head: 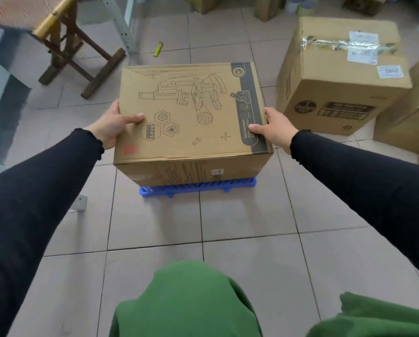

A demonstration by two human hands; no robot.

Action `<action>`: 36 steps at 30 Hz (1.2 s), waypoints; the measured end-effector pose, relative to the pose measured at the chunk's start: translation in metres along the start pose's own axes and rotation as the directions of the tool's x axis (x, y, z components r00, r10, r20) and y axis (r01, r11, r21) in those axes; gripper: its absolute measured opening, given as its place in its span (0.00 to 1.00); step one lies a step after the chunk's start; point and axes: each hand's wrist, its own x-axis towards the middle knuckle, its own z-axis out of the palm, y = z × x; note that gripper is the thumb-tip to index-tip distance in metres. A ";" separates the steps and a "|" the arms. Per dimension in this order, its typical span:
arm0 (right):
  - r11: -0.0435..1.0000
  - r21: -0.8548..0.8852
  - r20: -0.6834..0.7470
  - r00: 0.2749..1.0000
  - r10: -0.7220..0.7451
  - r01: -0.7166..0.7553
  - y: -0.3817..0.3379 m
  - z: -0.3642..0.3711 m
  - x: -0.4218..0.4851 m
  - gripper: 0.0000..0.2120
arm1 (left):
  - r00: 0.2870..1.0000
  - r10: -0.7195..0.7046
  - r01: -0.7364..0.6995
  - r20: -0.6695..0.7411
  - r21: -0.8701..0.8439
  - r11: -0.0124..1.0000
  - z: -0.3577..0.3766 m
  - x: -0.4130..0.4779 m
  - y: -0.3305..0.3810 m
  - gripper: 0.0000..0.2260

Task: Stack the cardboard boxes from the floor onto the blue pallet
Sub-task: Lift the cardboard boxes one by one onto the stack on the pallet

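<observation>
Hands grip a microscope box (191, 113) from both sides: the left hand (113, 125) on its left edge, thumb lying on the top face, the right hand (274, 130) on its right edge, thumb likewise on top, so the fingers of both are clamped on the cardboard. The box sits over the blue pallet (196, 188), whose near rim shows beneath it on the tiled floor (227, 227). A taped cardboard box (337, 76) stands on the floor to the right, apart from the pallet.

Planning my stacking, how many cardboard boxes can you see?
At least 3: microscope box held over the blue pallet, taped box right, another at right edge; more blurry behind.
</observation>
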 end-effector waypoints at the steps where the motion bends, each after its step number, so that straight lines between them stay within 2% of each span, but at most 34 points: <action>1: 1.000 0.000 0.001 1.000 -0.002 0.002 0.000 0.003 0.000 0.24 | 1.000 -0.008 0.008 0.001 0.001 1.000 -0.003 0.002 -0.004 0.29; 10: 0.997 -0.054 0.018 0.999 -0.046 0.047 0.010 0.008 -0.002 0.24 | 1.000 -0.019 0.019 0.010 0.008 1.000 0.004 0.011 -0.015 0.28; 15: 0.981 -0.174 0.033 0.996 -0.081 0.086 0.010 0.007 0.001 0.25 | 1.000 -0.018 0.018 0.004 0.065 0.998 0.003 0.013 -0.019 0.28; 18: 0.944 -0.307 0.058 0.992 -0.111 0.123 0.011 0.001 0.000 0.26 | 0.998 0.020 -0.008 -0.061 0.199 0.980 0.006 0.011 -0.012 0.38; 20: 0.893 -0.425 0.067 0.989 -0.133 0.149 0.014 -0.008 -0.003 0.28 | 0.985 0.126 -0.066 -0.115 0.421 0.904 0.013 0.007 0.002 0.45; 21: 0.861 -0.485 0.059 0.988 -0.143 0.154 0.017 -0.014 -0.005 0.31 | 0.974 0.191 -0.094 -0.121 0.550 0.830 0.018 0.006 0.009 0.47; 22: 0.827 -0.540 0.045 0.987 -0.157 0.156 0.020 -0.023 -0.007 0.33 | 0.964 0.244 -0.119 -0.103 0.656 0.745 0.028 0.003 0.017 0.47; 24: 0.765 -0.621 0.015 0.979 -0.204 0.169 0.030 -0.046 -0.013 0.36 | 0.949 0.314 -0.177 -0.038 0.758 0.628 0.056 -0.003 0.034 0.44; 29: 0.695 -0.706 -0.075 0.961 -0.265 0.136 0.068 -0.123 -0.041 0.35 | 0.893 0.422 -0.362 0.158 0.809 0.463 0.158 -0.021 0.082 0.36; 36: 0.711 -0.702 -0.261 0.942 -0.213 -0.034 0.152 -0.235 -0.109 0.35 | 0.735 0.479 -0.649 0.480 0.702 0.292 0.346 -0.059 0.124 0.32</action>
